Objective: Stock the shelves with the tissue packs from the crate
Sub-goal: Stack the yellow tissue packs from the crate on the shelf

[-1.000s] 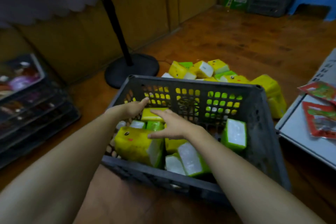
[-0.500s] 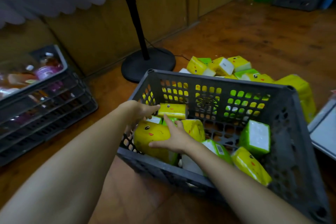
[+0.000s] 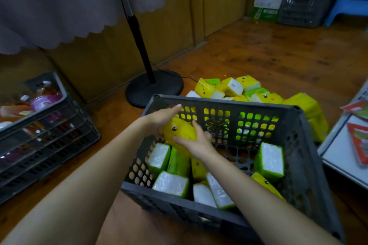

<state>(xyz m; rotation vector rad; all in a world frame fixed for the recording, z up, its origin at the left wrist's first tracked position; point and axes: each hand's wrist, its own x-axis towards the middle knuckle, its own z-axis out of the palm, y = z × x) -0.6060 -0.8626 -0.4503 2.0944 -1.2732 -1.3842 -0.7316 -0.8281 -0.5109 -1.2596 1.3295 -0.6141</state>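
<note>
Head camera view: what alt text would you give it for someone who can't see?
A left hand and right hand hold a yellow tissue pack with a cartoon face above other packs inside a dark plastic crate. More packs lie piled on the wooden floor behind the crate, near a black stand.

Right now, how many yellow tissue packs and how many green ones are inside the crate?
Yellow packs: 3, one held between the left hand and right hand
Green packs: 5
Pack showing only a white end: 1
Total: 9 in the crate, my best count, since they overlap
</note>
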